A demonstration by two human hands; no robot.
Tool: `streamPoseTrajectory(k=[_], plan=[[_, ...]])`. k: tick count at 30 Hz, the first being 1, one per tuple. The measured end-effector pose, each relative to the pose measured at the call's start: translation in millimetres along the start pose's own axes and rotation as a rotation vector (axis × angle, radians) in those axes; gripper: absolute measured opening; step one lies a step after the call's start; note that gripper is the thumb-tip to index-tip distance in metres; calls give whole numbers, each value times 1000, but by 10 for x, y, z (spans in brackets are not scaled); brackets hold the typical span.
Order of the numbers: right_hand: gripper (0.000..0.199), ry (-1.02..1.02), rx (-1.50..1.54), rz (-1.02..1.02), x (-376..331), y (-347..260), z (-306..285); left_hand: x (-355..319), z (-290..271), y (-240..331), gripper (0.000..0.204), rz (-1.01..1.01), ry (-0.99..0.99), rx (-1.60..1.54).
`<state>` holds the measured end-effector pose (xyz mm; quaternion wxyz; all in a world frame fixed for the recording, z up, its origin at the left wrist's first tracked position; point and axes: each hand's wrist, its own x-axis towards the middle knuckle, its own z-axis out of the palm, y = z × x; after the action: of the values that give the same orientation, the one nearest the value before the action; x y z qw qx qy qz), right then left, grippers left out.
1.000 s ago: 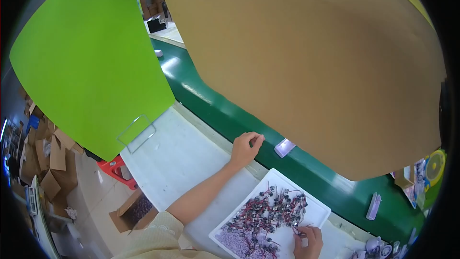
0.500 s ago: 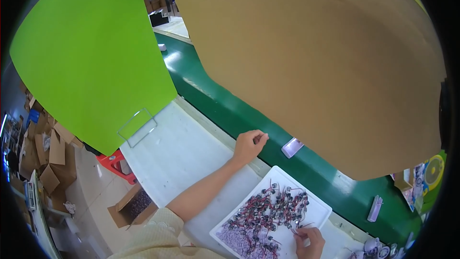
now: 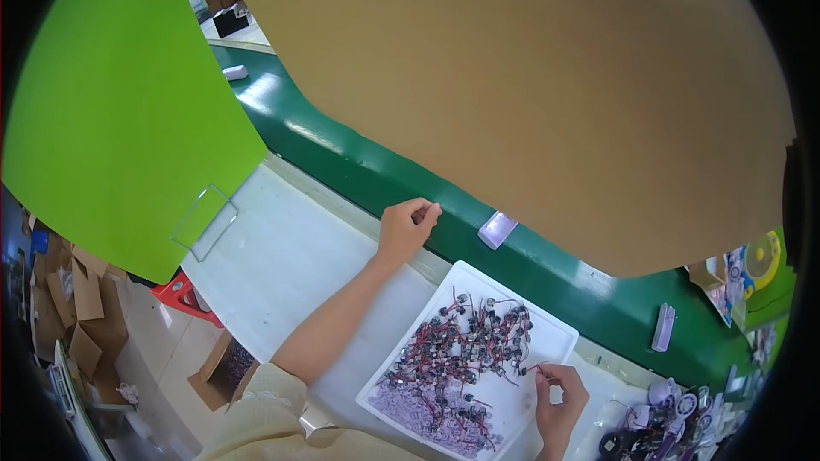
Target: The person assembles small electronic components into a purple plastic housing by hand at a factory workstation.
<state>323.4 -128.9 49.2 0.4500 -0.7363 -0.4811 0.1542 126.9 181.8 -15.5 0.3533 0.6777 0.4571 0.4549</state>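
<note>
A white tray (image 3: pixel 559 330) holds a heap of small dark wired parts (image 3: pixel 465 337) with red leads, which look like tiny motors, and many small pale-purple plastic pieces (image 3: pixel 414 414). At its right edge my right hand (image 3: pixel 561 394) pinches a thin red lead between thumb and forefinger. That lead runs to a small dark part at the heap's right side. My left hand (image 3: pixel 407 230) hovers over the near edge of the green conveyor belt (image 3: pixel 376 166), beyond the tray's upper left. Its thumb and fingertips are pressed together; anything between them is too small to name.
Lilac plastic housings (image 3: pixel 497 230) lie on the belt. A large brown board (image 3: pixel 530 111) overhangs it, and a green board (image 3: pixel 128 119) with a wire handle (image 3: pixel 205 222) stands left. Purple fan-like parts (image 3: pixel 675 414) pile up right of the tray. Cardboard boxes (image 3: pixel 85 290) stand on the floor.
The whole view has shifted, so things sit higher and further left. My right hand has drawn slightly right, away from the heap, with the lead in its fingers. My left hand stays pinched.
</note>
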Motion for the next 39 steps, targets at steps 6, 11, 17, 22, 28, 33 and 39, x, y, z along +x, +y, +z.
streamPoseTrajectory(k=[6,11,17,22,28,33,39], plan=[[22,-114,-34,-105,-24,-55,42,-1,16,-32,22,8,-5,-2],[27,-101,33,-37,-38,-71,61,-6,15,-20,22,2,-14,-4],[29,-60,-73,-88,-32,-10,91,3,6,-33,22,-15,-21,12],[29,-41,-163,-147,-32,91,137,37,14,-93,22,-16,-9,-14],[27,-33,-289,-254,-87,202,149,43,55,-133,22,47,28,128],[21,-64,-324,-410,-67,199,57,46,110,-72,23,107,84,203],[20,-37,-388,-424,-105,225,72,39,99,-104,23,123,96,248]])
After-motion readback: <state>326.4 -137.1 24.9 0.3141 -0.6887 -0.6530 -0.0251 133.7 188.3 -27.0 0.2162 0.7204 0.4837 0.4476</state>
